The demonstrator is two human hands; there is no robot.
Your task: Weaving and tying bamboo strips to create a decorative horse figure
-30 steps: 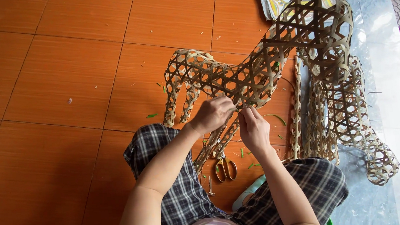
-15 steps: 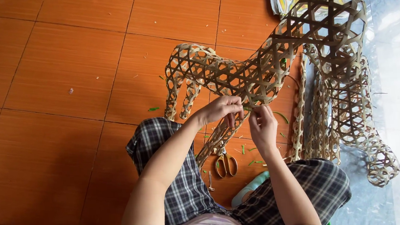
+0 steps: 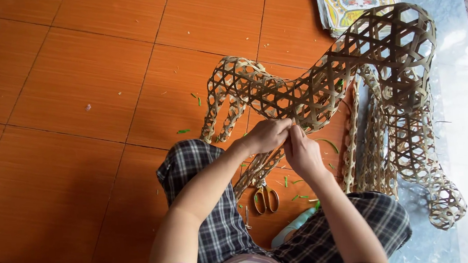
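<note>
Right now both sets of fingers are pinched together on the same thin bamboo strip [image 3: 292,129], the left hand [image 3: 265,136] curled over it from the left and the right hand [image 3: 302,153] meeting it from below, so the two hands touch at the fingertips. That strip sits at the lower edge of the woven bamboo frame [image 3: 320,84], an open lattice shaped like an animal's body that arches away above the hands. Pulled too sharply, the strip would likely crack or slip out of the weave, loosening the neighbouring cells; a splintered end could also prick a finger. Scissors [image 3: 265,198] lie on the orange tiled floor [image 3: 74,106] just below the hands, between the knees in checked trousers [image 3: 220,228].
</note>
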